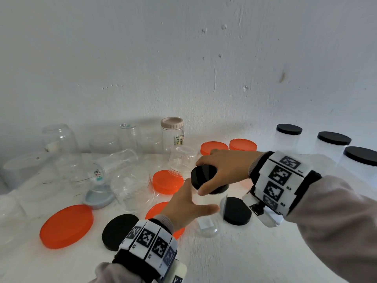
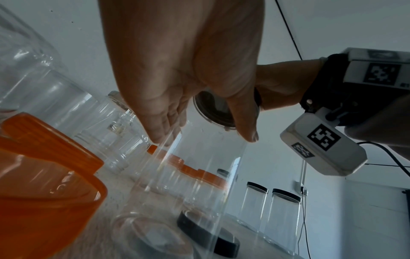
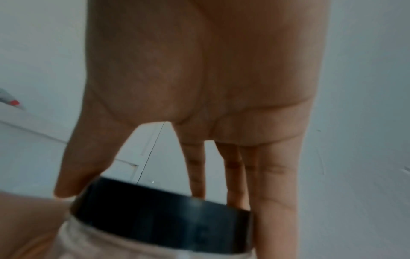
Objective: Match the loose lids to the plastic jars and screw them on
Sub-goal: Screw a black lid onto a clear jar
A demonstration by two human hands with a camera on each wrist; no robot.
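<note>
Your head camera looks forward and down at the table [image 1: 234,252] toward 12 o'clock, while both wrist cameras look up close along the palms, sharing the black lid [image 1: 205,176].

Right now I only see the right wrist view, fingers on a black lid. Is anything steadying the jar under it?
Observer: Yes, the left hand holds the clear jar between thumb and fingers.
Operator: Any more lids like it?
Observer: Two loose black lids lie on the table, one right of the jar, one by the left wrist.
Operator: Any jars finished?
Observer: Three black-lidded jars stand at the far right.
</note>
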